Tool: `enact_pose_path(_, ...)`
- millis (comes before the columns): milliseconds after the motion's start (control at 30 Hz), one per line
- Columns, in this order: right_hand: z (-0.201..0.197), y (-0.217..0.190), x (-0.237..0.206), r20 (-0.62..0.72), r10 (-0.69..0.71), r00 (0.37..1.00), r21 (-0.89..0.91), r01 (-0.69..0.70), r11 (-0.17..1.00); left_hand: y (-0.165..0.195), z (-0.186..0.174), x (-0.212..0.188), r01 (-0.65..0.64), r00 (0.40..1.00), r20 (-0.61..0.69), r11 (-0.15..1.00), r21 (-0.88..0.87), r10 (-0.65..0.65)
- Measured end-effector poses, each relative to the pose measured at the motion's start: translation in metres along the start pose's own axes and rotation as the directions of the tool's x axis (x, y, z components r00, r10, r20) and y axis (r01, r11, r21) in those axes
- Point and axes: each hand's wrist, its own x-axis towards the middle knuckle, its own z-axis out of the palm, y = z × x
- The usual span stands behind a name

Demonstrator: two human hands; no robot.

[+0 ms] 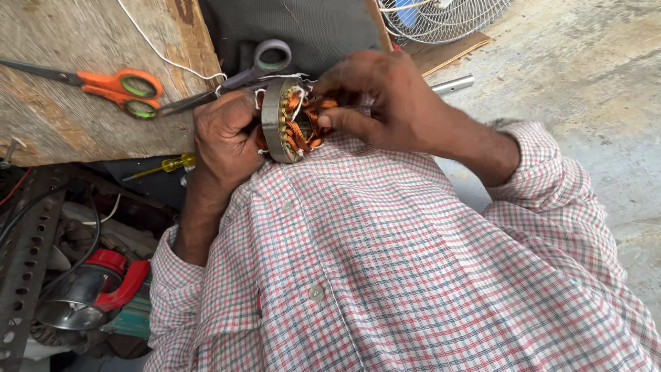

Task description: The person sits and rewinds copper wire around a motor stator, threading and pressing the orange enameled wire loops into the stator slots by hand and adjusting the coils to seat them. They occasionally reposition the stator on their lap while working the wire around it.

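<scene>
A round metal motor stator (pixel 276 118) with orange copper windings (pixel 301 124) rests against my checked shirt at chest height. My left hand (pixel 222 141) grips its rim from the left. My right hand (pixel 375 96) lies over the windings from the right, thumb and fingers pressed into the copper coils. White thread (pixel 297 93) runs around the coils. Grey-handled scissors (pixel 265 60) lie just behind the stator, touching my left hand.
Orange-handled scissors (pixel 117 86) lie on the worn wooden bench (pixel 82 131) at the left. A yellow screwdriver (pixel 169 165) sits below the bench edge. A red-and-metal tool (pixel 96 289) lies lower left. A fan guard (pixel 441 17) and concrete floor (pixel 592 103) are at the right.
</scene>
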Motion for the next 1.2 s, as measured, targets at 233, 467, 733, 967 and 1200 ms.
enact_pose_path(233, 0.028, -0.004, -0.001, -0.159, 0.076, 0.984, 0.044, -0.070, 0.997, -0.004, -0.007, -0.001, -0.030, 0.993, 0.111, 0.995, -0.091, 0.040)
enact_pose_path(467, 0.038, -0.009, 0.006, -0.167, 0.183, 0.969, -0.071, -0.197, 0.978, -0.005, -0.002, -0.005, -0.004, 1.000, 0.023, 0.996, -0.086, 0.006)
enact_pose_path(733, 0.050, -0.008, 0.009, -0.260, 0.096, 0.961, -0.165, -0.143, 0.976, -0.007, 0.002, -0.006, 0.019, 1.000, 0.004, 0.997, -0.074, -0.019)
enact_pose_path(967, 0.048, -0.008, 0.006, -0.225, 0.036, 0.974, -0.221, -0.087, 0.971, -0.007, 0.002, -0.009, 0.026, 0.999, -0.025, 1.000, -0.014, -0.026)
enact_pose_path(1200, 0.047, -0.006, 0.009, -0.208, 0.035, 0.977, -0.214, -0.080, 0.974, -0.012, 0.004, -0.013, 0.037, 0.996, -0.076, 0.998, -0.042, -0.041)
